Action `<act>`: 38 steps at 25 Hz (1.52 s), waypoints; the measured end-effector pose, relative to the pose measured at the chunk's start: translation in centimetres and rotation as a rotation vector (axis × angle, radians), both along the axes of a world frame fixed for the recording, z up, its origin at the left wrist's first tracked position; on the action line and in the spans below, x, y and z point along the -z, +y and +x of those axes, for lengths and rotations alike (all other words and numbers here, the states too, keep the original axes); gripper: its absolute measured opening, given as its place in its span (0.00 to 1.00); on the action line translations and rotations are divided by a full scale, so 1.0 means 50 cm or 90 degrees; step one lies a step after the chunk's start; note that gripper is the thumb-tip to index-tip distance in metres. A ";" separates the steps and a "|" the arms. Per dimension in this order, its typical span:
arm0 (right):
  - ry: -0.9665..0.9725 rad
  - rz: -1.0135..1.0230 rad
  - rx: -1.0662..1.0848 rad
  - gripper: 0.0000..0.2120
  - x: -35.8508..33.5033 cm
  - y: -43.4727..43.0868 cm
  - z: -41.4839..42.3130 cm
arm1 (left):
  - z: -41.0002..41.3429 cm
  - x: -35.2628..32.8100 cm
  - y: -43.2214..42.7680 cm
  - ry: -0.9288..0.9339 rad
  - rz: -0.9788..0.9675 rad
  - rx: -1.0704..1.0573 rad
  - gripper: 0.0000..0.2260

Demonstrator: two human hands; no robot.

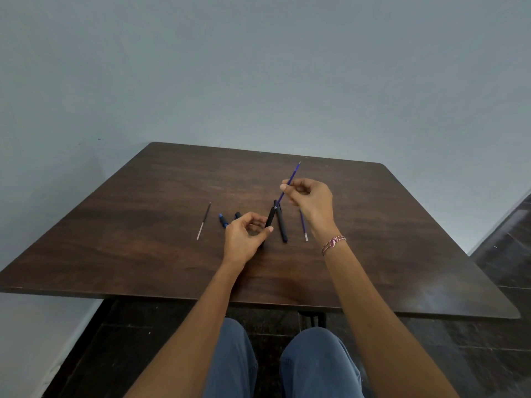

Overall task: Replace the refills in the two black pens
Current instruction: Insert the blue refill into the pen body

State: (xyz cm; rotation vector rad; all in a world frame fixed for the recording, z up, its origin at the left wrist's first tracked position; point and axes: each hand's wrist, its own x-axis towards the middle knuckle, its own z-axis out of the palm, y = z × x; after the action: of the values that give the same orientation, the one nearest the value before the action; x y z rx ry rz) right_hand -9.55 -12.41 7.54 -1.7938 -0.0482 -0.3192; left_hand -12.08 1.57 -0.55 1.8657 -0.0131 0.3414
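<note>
My left hand point(244, 237) grips a black pen barrel point(269, 218), tilted with its open end up. My right hand point(311, 202) pinches a blue refill point(292, 179) whose lower end sits at the barrel's mouth, tip pointing up and away. A second black pen point(281, 225) lies on the table just right of the held barrel. Another blue refill point(303, 228) lies right of that pen, partly behind my right wrist. A thin pale refill point(203, 222) lies apart at the left. Two small pen parts, one blue-ended point(223, 220) and one dark point(237, 215), rest beside my left hand.
The dark brown wooden table point(143, 225) stands against a grey-blue wall point(258, 67). My knees in blue trousers point(287, 363) show below its near edge. Dark tiled floor point(502, 268) runs along the right side.
</note>
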 end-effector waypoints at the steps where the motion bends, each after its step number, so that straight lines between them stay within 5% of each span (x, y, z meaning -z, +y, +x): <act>1: 0.007 -0.019 0.001 0.04 0.000 0.002 -0.001 | 0.001 0.001 0.001 0.000 -0.001 0.001 0.10; 15: 0.045 -0.168 -0.025 0.14 0.032 0.019 -0.016 | 0.004 0.006 0.004 -0.008 -0.087 0.016 0.09; 25: -0.046 -0.093 0.013 0.06 0.021 0.019 -0.015 | 0.005 0.006 0.004 0.001 -0.091 0.010 0.09; 38: -0.055 -0.039 -0.043 0.09 -0.009 0.030 -0.009 | -0.017 -0.007 0.014 -0.029 -0.172 -0.069 0.09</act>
State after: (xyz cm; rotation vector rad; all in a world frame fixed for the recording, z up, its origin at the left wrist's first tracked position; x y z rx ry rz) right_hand -10.01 -10.91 7.99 -1.8346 -0.1800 -0.3496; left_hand -12.95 2.27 -0.22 1.5935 0.0987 0.4379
